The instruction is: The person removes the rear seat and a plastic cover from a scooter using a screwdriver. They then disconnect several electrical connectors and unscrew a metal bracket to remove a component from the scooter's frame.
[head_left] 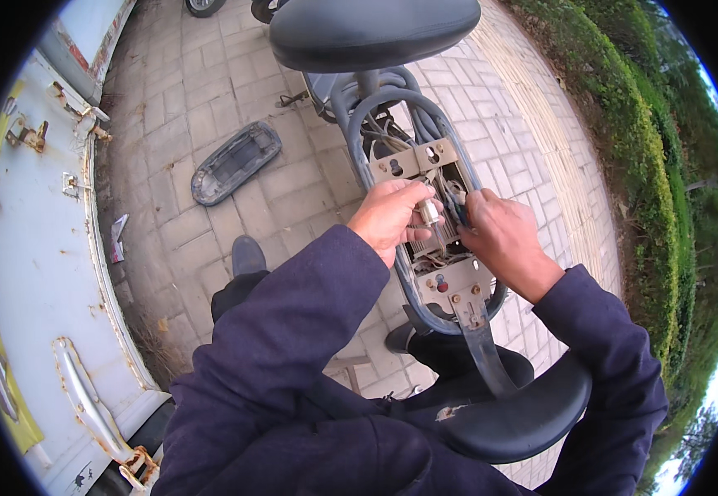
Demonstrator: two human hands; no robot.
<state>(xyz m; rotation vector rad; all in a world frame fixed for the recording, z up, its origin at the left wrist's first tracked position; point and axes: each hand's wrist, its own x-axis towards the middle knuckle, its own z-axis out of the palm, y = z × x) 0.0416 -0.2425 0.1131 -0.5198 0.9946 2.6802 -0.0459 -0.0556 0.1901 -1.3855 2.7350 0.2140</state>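
Wires (389, 138) lie tangled inside the open grey frame (357, 155), over which our left hand (389, 217) pinches a silvery cylinder (429, 212); we cannot tell what our curled right hand (504, 236) holds.

The seats (375, 37) are black, frame (359, 157) blue-grey, sleeves (289, 306) navy (quite plain), paving (297, 211) pale and brick-patterned.

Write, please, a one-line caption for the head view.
Left hand holding a pale part, right hand beside it, both over a metal frame; a dark tray lies on the paving.
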